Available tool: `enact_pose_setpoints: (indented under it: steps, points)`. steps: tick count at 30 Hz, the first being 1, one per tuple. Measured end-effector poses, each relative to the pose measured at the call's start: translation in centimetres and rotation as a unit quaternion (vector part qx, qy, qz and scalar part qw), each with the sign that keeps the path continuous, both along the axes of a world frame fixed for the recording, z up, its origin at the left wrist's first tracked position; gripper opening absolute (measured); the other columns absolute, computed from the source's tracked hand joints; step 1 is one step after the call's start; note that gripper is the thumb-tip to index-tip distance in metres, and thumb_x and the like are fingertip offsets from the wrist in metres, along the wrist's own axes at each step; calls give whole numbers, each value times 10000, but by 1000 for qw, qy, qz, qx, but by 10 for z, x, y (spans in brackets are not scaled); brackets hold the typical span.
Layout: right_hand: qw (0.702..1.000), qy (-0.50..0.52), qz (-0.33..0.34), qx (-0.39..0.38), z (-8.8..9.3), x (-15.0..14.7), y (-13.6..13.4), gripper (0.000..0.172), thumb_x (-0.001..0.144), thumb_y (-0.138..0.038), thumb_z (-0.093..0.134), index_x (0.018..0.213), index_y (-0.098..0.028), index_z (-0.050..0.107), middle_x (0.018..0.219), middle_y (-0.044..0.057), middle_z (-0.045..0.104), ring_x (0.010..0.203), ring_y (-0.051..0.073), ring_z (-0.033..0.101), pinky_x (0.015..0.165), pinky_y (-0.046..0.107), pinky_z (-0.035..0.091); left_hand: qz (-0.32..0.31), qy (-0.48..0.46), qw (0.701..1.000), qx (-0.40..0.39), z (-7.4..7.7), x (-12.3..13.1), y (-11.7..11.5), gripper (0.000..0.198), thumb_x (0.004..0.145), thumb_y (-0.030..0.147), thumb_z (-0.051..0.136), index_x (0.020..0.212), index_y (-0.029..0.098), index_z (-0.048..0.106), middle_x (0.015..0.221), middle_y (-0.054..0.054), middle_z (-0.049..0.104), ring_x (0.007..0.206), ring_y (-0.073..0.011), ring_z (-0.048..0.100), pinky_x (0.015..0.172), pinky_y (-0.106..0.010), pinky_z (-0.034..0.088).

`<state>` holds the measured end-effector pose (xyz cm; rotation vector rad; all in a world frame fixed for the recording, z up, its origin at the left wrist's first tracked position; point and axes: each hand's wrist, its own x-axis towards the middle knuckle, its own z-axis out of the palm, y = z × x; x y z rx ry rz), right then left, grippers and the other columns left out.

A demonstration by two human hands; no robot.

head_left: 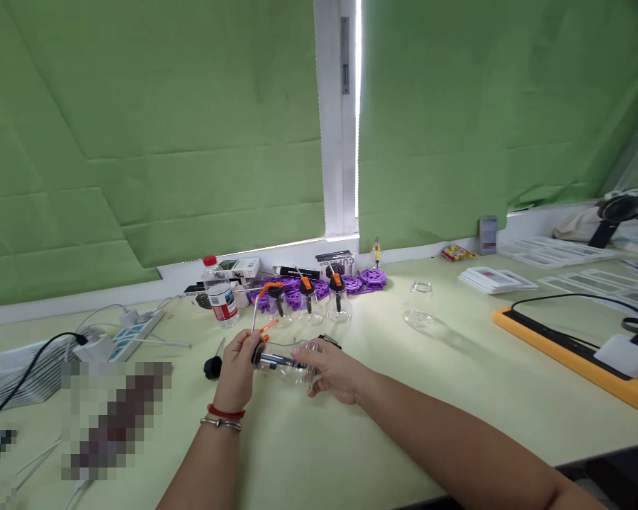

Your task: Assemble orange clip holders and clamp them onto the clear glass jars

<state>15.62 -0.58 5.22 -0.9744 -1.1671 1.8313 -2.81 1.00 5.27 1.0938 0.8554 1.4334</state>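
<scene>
Through the head camera I have both hands at work low in the middle of the frame, above the pale worktop (pixel 383 425). The left hand (pixel 237 368) has its grip pinched around a dispenser top (pixel 256 354) with a black collar, while the right hand (pixel 332 368) curls its grip round a transparent bottle (pixel 295 377) tipped on its side, mouth toward the left. A dark stem (pixel 269 361) runs from the collar into the bottle, so I judge the step in hand to be working the top at the mouth. Whether the thread is engaged I can't tell: clear walls and fingers blur that joint. As I read it, the next move calls for a firm hold on the body and the collar kept square to the rim, the stem off the walls. Just behind, in the centre, stand three capped bottles (pixel 339 306); right of centre is an uncapped vessel (pixel 421 312). A loose black cap (pixel 213 367) lies beside my left hand.
</scene>
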Motion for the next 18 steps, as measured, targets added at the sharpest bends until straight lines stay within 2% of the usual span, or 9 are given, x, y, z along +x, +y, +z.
enact_pose_setpoints:
  steps: [3,6,9,14,16,18]
  points:
    - [996,-59,-45,42,2,10,-7,532,615,-554,748,928,-191,517,770,10,534,614,122,492,480,230,397,47,106,993,-1,5,10,-6,285,808,400,605,639,180,542,516,34,510,417,-79,408,368,-185,272]
    - [980,-111,-97,132,0,22,-16,595,602,-528,770,1022,-204,500,810,5,502,669,131,476,527,236,393,73,179,981,16,8,20,-12,324,808,462,583,645,190,518,536,30,511,431,-92,414,376,-193,298]
    - [969,-114,-81,205,-4,32,-23,638,647,-505,752,1138,-229,453,859,13,519,719,147,492,596,253,403,81,202,975,38,8,25,-16,322,806,468,588,655,193,512,551,31,507,449,-92,408,402,-198,305]
    - [962,-128,-49,236,-6,43,-32,684,719,-491,695,1264,-239,368,992,57,531,785,181,539,637,282,448,81,222,970,59,6,26,-18,325,814,479,574,670,197,504,567,28,492,490,-99,410,434,-204,309]
    - [945,-162,-50,278,-5,46,-33,661,759,-488,652,1291,-231,356,1047,84,537,839,203,562,677,306,475,84,227,968,60,7,29,-20,334,811,494,570,672,199,501,574,28,482,495,-98,409,432,-202,308]
    - [907,-215,-59,357,-4,47,-33,639,766,-476,645,1295,-228,387,1120,112,531,962,247,559,773,356,486,76,220,972,19,9,33,-21,359,806,527,554,668,202,490,553,39,445,459,-90,378,401,-201,279]
